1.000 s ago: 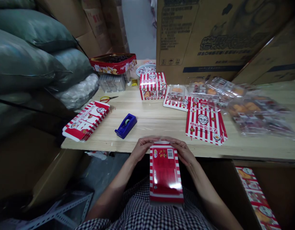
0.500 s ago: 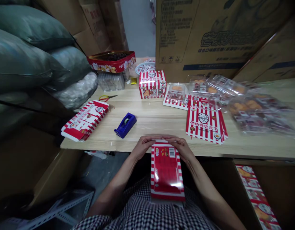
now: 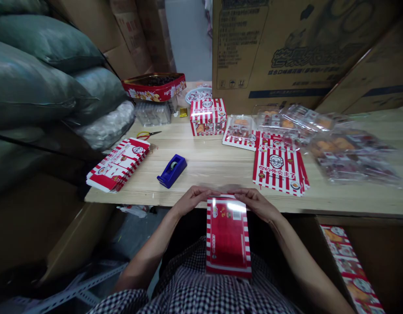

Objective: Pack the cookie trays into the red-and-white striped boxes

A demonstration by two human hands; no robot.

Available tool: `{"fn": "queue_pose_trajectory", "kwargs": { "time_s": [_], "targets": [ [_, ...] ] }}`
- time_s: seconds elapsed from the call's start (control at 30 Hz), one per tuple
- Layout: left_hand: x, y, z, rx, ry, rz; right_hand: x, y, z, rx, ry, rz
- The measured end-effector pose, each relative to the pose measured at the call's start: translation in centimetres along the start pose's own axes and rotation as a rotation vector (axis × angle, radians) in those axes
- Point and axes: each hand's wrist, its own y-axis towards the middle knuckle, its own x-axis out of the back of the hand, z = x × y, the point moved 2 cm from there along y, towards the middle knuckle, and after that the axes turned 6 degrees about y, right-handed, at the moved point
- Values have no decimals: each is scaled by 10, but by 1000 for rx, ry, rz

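Red-and-white carton [image 3: 228,240] lies above the person's lap, long axis running away from the body, barcode end toward the table [image 3: 217,163]; left hand [image 3: 192,199] and right hand [image 3: 259,205] hold that end. Beyond sit a blue tape dispenser [image 3: 172,172], then scissors [image 3: 147,134] and a striped box [image 3: 208,117].

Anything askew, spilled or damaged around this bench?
Nothing looks spilled, and the held red-and-white box shows no obvious damage. Untidiest spot: the clear-plastic food packs at right, heaped at mixed angles, some overlapping the flat striped cartons.
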Motion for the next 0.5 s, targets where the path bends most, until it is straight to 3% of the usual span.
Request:
{"fn": "queue_pose_trajectory", "kwargs": {
  "time_s": [0.1, 0.23, 0.5],
  "targets": [
    [3, 9, -5, 28, 12, -30, 2, 1, 10, 30, -83, 75],
    [6, 20, -11, 109, 10, 41, 3, 4, 19, 69, -122, 147],
    [7, 26, -13, 176, 63, 9, 11, 18, 15, 58, -166, 188]
  ]
}}
